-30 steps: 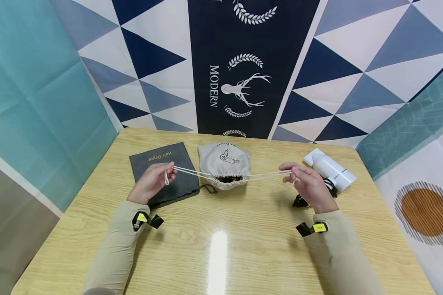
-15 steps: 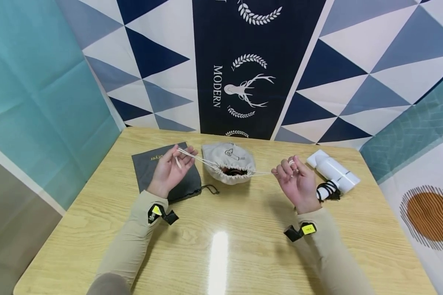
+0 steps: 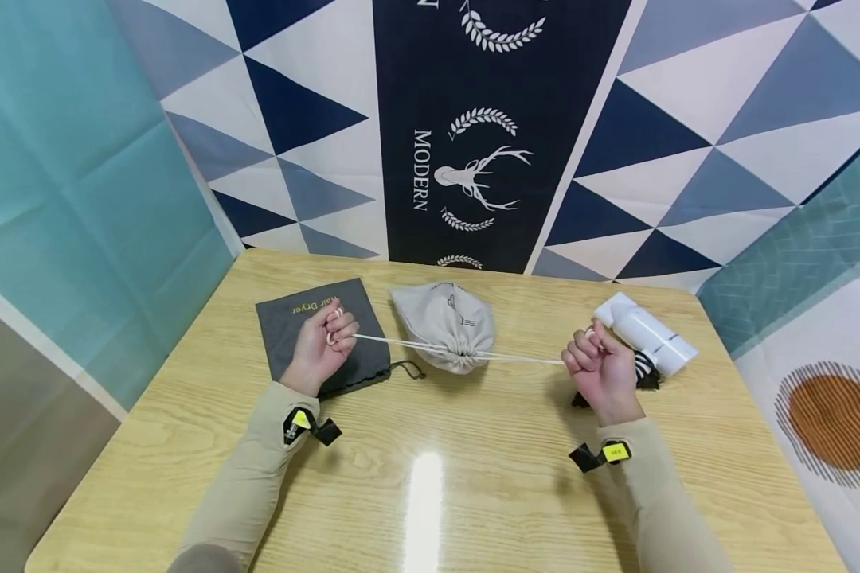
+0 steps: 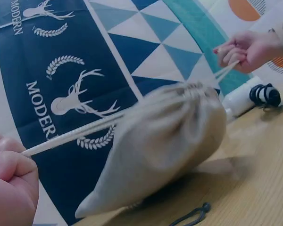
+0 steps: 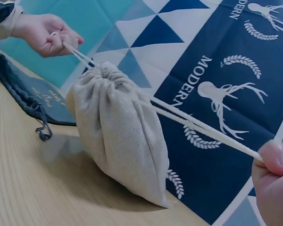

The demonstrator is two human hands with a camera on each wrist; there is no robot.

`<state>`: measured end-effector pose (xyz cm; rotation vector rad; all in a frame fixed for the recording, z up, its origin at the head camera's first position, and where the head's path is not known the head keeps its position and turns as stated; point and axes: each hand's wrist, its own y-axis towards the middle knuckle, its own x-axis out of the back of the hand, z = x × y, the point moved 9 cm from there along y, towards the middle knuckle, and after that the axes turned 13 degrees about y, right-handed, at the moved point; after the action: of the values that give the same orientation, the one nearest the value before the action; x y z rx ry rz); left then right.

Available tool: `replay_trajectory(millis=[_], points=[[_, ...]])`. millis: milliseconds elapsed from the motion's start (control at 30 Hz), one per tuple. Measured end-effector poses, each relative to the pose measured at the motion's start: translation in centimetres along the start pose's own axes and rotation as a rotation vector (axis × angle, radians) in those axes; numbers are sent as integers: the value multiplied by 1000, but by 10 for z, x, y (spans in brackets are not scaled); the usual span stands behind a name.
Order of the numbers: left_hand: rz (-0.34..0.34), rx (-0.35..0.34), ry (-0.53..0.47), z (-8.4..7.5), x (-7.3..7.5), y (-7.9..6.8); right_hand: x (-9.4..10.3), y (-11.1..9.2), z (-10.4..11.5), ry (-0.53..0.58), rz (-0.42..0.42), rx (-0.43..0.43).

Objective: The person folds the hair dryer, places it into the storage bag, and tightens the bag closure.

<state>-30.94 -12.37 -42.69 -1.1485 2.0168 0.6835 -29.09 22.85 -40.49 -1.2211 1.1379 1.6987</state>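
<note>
A light grey drawstring bag (image 3: 444, 318) printed with a hair dryer hangs between my two hands, its mouth gathered tight. My left hand (image 3: 320, 346) grips the white cord (image 3: 394, 342) on the left, fingers curled round it. On the other side my right hand (image 3: 602, 370) holds the opposite cord loop in curled fingers. Both cords run taut and nearly level from the bag's neck. In the left wrist view the bag (image 4: 165, 146) tilts with one corner pointing down. Its pleated neck (image 5: 104, 75) shows in the right wrist view; its contents are hidden.
A dark grey Hair Dryer pouch (image 3: 365, 314) with a black cord lies flat behind my left hand. Beyond my right hand lies a white hair dryer (image 3: 648, 334) with its black cable bundled. The wooden table (image 3: 502, 477) meets a patterned cloth backdrop (image 3: 473, 95).
The bag's mouth, open with a dark inside showing, has drawn closed. My left hand's fingers have curled round the cord, and my right hand has moved outward to the right.
</note>
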Motion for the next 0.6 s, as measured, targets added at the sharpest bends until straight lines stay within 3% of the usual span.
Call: replay_trajectory(millis=[167,333,467,600], points=[[-74,39,151,10,6,8,-17,-8,5,-39,97,12],[-70,101,376,23,4,13,-43,-19,-1,-64,225,-63],[22,189,536,34,-2,12,-76,-35,-21,-125,490,-224],[121,249,675,36,-6,12,-101,-52,-43,-282,784,-367]])
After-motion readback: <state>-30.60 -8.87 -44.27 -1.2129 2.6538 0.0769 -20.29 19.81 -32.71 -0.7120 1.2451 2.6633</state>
